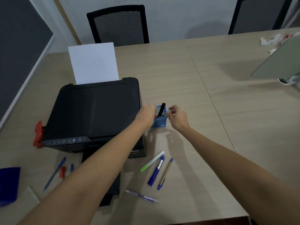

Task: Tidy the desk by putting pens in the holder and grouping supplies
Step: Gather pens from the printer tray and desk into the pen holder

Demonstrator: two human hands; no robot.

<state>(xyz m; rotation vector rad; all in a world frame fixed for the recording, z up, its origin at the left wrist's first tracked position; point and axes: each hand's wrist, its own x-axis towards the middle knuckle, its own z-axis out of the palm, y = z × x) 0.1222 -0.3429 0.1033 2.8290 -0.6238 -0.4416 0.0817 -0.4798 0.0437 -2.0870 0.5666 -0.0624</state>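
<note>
Both hands are closing in on the blue mesh holder (159, 119).

Nearest us, we are seeing a lilac pen (141, 196) lying on the surface (211, 111), and just beyond it a blue marker (156, 170), a brown-barrelled pen (165, 173) and a green highlighter (152, 161) fanned side by side. Off to the left, a blue pen (54, 173) and a red-capped pen (62, 172) are waiting near the printer (92, 111). Farther out, our left hand (146, 113) is touching the holder's left side, its fingers curled and hidden, so we cannot tell their grip. Our right hand (177, 116) is hovering just beside the right rim, fingers loosely curled, pinching nothing we can make out. A black marker (161, 109) is standing tilted inside the holder.
</note>
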